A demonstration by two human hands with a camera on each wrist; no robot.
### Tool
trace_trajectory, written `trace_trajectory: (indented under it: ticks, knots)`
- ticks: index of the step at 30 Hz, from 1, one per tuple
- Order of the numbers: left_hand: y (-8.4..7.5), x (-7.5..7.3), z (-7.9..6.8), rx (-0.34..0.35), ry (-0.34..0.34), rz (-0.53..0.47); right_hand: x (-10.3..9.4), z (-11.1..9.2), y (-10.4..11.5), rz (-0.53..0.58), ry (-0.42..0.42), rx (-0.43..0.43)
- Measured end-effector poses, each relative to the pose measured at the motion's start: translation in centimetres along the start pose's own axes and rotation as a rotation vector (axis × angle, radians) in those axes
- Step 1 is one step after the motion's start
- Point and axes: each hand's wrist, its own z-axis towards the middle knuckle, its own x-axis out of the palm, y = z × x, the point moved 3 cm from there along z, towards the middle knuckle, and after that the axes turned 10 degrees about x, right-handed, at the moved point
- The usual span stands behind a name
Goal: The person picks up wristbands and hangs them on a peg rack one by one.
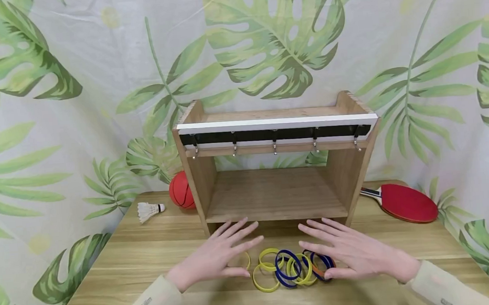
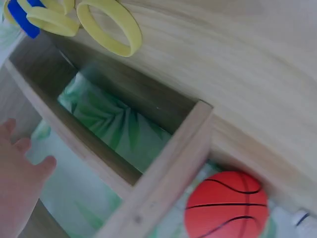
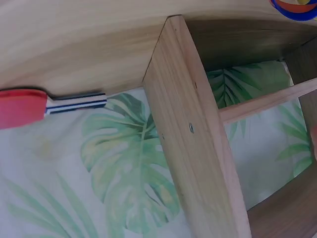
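In the head view my left hand (image 1: 218,256) is spread with straight fingers, left of a pile of silicone wristbands (image 1: 267,285). My right hand (image 1: 350,249), also spread, is at the pile's right side, its thumb overlapping the blue bands there. Neither hand holds anything. The bands are yellow and blue, with some orange, lying overlapped on the table. Behind both hands stands a wooden shelf (image 1: 273,193); a black strip with several metal hooks (image 1: 274,135) runs along its white front board, and the hooks hang bare. One yellow band (image 2: 110,29) shows closest in the left wrist view.
A red mini basketball (image 1: 181,191) sits against the shelf's left side, with a white shuttlecock (image 1: 149,210) farther left. To the right lies a red table tennis paddle (image 1: 409,202). The wooden table (image 1: 120,277) backs onto a leaf-print cloth (image 1: 93,88).
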Motion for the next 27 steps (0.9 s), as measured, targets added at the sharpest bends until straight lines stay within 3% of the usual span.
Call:
trace_trajectory:
  ticks: [5,10,16,22,27]
  knots:
    - [0.9,-1.1,-1.7,-0.115,-0.193,-0.022,0.4,-0.5,0.1,-0.023,-0.007,0.078]
    - [2.3,-1.9,-3.3,-0.241,-0.436,-0.027,1.1,-1.1,0.3,0.001,-0.030,0.148]
    - [4.1,-2.3,-5.1,-0.453,-0.670,-0.049,2.5,-1.3,0.3,0.042,-0.070,0.215]
    - [5.4,-2.6,-6.0,-0.635,-0.807,-0.069,3.5,-1.7,0.2,0.089,-0.030,0.351]
    - [6.4,-2.2,-6.0,-0.752,-0.836,-0.138,4.3,-2.2,0.0,0.120,0.028,0.435]
